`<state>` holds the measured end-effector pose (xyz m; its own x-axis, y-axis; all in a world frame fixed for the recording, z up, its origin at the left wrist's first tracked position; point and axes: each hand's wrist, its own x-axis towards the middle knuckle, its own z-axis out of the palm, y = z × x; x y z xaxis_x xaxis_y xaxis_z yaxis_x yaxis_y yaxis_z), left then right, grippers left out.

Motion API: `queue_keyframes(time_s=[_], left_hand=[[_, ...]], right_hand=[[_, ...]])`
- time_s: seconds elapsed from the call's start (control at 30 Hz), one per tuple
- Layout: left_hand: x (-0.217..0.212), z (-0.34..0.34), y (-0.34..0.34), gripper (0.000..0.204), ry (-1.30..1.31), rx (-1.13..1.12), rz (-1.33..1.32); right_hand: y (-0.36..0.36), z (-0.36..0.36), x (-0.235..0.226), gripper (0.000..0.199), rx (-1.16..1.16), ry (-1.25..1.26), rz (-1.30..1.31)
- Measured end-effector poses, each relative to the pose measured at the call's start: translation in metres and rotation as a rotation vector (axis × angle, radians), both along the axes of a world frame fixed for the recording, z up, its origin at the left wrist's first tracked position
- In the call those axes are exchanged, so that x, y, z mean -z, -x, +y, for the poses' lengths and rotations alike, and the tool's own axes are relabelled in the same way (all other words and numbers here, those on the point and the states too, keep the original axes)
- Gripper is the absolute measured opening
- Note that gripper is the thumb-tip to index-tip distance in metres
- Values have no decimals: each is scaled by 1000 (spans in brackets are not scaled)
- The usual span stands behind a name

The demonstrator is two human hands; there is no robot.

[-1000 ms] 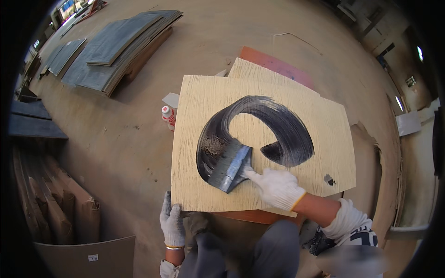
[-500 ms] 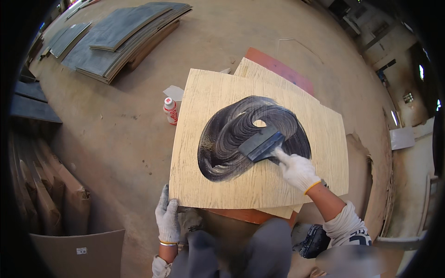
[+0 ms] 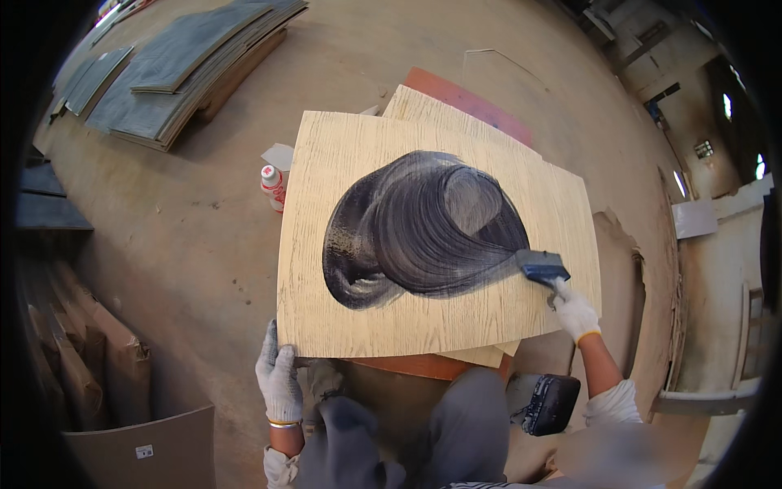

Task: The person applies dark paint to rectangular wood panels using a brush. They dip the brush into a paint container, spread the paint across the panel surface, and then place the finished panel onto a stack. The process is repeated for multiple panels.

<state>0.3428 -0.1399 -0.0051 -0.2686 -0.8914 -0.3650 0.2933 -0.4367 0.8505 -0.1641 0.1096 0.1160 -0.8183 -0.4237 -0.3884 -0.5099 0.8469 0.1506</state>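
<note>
Plywood sheet (image 3: 432, 236) lies flat on a stack of boards in front of me, pale and wood-grained, with a broad dark swirl of stain (image 3: 423, 228) across its middle. My right hand (image 3: 575, 313), gloved in white, is wrapped tight around the handle of a wide brush (image 3: 541, 265), which now sits at the swirl's right edge; half a second ago I had it near the centre, and a second ago at the lower left. I judge that the sweep has filled the pale gap and widened the patch, though the sheet's corners and margins are bare. My left hand (image 3: 278, 379) rests with its fingers spread on the near-left corner, holding nothing. A small red-and-white bottle (image 3: 274, 184) stands just beside the sheet's left edge.
</note>
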Motion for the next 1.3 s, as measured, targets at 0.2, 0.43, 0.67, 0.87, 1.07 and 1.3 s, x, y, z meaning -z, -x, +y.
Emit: queue_keyframes(time_s=[0.2, 0.43, 0.67, 0.87, 1.07, 1.3], left_hand=[[19, 0, 0, 72, 84, -40, -80], [4, -2, 7, 72, 52, -8, -66], [22, -4, -9, 73, 48, -17, -19], [29, -2, -4, 72, 75, -42, -38], [13, -6, -5, 68, 6, 50, 20], [21, -3, -3, 70, 69, -6, -38]], right_hand=[[1, -104, 32, 51, -172, 385, 18], [-226, -140, 8, 58, -632, 147, -265], [-105, 14, -19, 58, -470, -64, -1], [-62, 74, -15, 51, -287, 42, 23], [-165, -37, -17, 51, -493, 37, -106], [-51, 59, -5, 50, -9, 103, -18]])
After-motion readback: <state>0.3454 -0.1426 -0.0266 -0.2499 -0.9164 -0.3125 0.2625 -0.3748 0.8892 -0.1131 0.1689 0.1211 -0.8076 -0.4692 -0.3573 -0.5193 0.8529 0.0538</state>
